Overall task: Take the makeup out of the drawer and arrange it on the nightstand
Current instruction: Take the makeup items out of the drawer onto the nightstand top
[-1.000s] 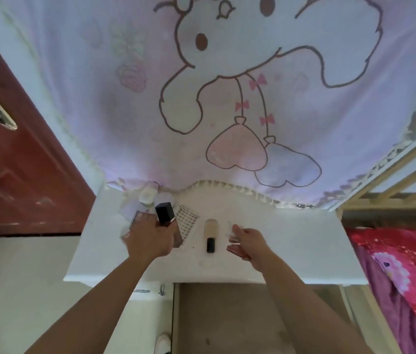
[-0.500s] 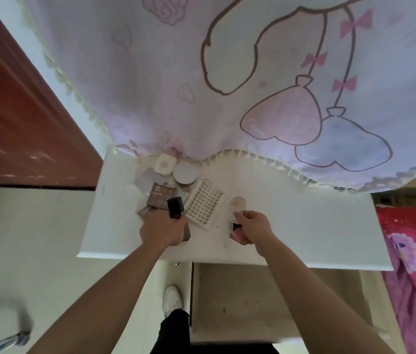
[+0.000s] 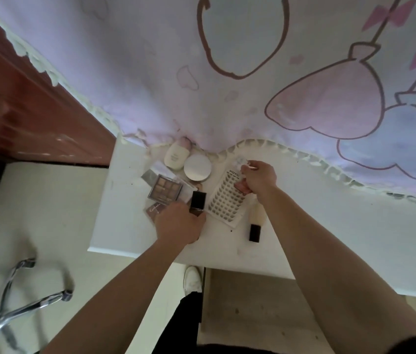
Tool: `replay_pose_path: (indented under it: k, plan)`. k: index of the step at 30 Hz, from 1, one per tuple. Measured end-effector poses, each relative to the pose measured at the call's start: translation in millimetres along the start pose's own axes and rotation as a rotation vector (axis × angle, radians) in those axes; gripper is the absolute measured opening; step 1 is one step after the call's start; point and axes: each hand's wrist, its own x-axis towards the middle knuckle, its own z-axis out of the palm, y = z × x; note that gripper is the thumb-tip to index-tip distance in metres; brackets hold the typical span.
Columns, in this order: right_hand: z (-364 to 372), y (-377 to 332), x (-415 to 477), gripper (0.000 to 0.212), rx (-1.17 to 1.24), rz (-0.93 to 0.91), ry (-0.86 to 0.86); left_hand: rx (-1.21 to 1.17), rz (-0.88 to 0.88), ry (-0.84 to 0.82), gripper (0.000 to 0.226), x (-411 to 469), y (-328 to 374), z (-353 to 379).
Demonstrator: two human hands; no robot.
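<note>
Makeup lies in a cluster on the white nightstand [image 3: 342, 226]. My left hand [image 3: 180, 227] grips a dark bottle with a black cap [image 3: 198, 204], upright near the front left. My right hand [image 3: 260, 180] hovers over the white lash tray [image 3: 223, 200], pinching a small clear item [image 3: 242, 162]. A beige foundation bottle [image 3: 255, 221] with a black cap lies flat under my right forearm. Behind my left hand are a brown eyeshadow palette [image 3: 166, 191], a round white compact [image 3: 197, 167] and a cream bottle [image 3: 175, 157]. The open drawer [image 3: 258, 310] is below the front edge.
A cartoon-printed curtain [image 3: 252, 72] hangs onto the back of the nightstand. A red-brown door [image 3: 22, 118] is at the left. A chrome chair base [image 3: 15, 310] stands on the floor at lower left. My white shoe [image 3: 192, 278] is beside the drawer.
My right hand has moved away from the foundation bottle, back and up over the lash tray, still holding the clear item. My left hand stays on the black-capped bottle. The view has tilted down.
</note>
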Motion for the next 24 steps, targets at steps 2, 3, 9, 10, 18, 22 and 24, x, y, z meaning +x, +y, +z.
replay_pose_path:
  k: [2,3,9,10,18,22,24]
  plan:
    - [2.2,-2.2,7.9,0.033,0.009,-0.002,-0.005,0.022,-0.012,-0.003,0.046,-0.3,0.6,-1.6]
    - [3.3,-3.1,11.0,0.033,0.008,-0.003,-0.003,0.041,-0.008,0.002,0.046,0.3,0.6,-1.5]
    - [2.7,-3.4,25.9,0.041,-0.008,0.040,-0.012,0.251,0.126,0.033,0.044,3.0,13.2,-7.8]
    - [0.9,-5.4,21.6,0.044,-0.021,0.042,0.004,0.279,0.147,0.032,0.043,2.8,16.0,-9.7]
    - [-34.3,5.3,-35.6,0.018,0.669,0.360,-0.211,0.298,0.223,-0.007,0.039,1.2,16.8,-11.7]
    - [-45.1,29.6,-66.2,0.015,0.763,0.416,-0.394,0.280,0.260,0.011,0.040,-4.2,13.1,-11.2]
    - [-45.0,44.9,-78.3,0.015,0.722,0.446,-0.466,0.314,0.274,-0.001,0.039,-7.5,11.2,-11.5]
